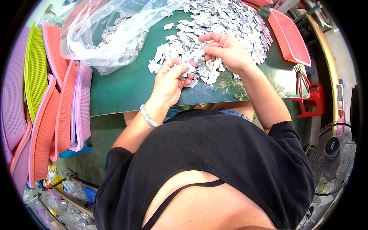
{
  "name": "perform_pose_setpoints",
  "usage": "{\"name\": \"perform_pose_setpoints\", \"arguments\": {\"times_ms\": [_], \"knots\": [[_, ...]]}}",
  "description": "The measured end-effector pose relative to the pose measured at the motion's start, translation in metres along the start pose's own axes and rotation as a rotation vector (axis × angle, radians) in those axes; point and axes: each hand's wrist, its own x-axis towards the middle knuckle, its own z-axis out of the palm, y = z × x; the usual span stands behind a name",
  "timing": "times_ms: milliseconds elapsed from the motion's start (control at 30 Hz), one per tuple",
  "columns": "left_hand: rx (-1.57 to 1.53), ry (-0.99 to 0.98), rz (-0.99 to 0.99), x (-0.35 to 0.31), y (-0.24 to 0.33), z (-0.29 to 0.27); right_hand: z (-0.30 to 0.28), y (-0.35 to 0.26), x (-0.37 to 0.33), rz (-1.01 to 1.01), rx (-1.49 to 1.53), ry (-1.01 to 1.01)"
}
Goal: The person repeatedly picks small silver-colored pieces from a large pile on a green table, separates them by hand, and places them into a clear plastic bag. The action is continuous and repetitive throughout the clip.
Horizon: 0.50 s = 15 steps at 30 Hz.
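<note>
A wide heap of small flat silvery-white pieces (230, 19) with irregular outlines covers much of the green table (126, 90). At the heap's near edge my left hand (170, 80) is closed on a flat silvery piece (188, 68), the thumb pressing on top of it. Whether more pieces lie under it in the palm is hidden. My right hand (228, 51) hovers over the heap, just right of the left hand. Its index finger points left, apart from the thumb, with nothing visible between the two; the other fingers curl beneath.
At the far left of the table lies a clear plastic bag (103, 42) with similar pieces inside. A coral tray (289, 38) stands at the right, near pliers-like tools (302, 78). Colourful perforated baskets (36, 73) crowd the left. A red stool (312, 100) and a fan (331, 149) stand at right.
</note>
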Motion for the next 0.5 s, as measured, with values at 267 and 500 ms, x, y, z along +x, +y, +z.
{"name": "perform_pose_setpoints", "arguments": {"times_ms": [267, 500], "knots": [[0.013, 0.019, -0.012, 0.0, -0.003, -0.002, 0.017, -0.006, -0.006, 0.014, 0.078, -0.084], [-0.095, 0.072, -0.036, -0.008, 0.006, -0.015, 0.014, 0.014, 0.0, -0.501, -0.752, 0.184]]}}
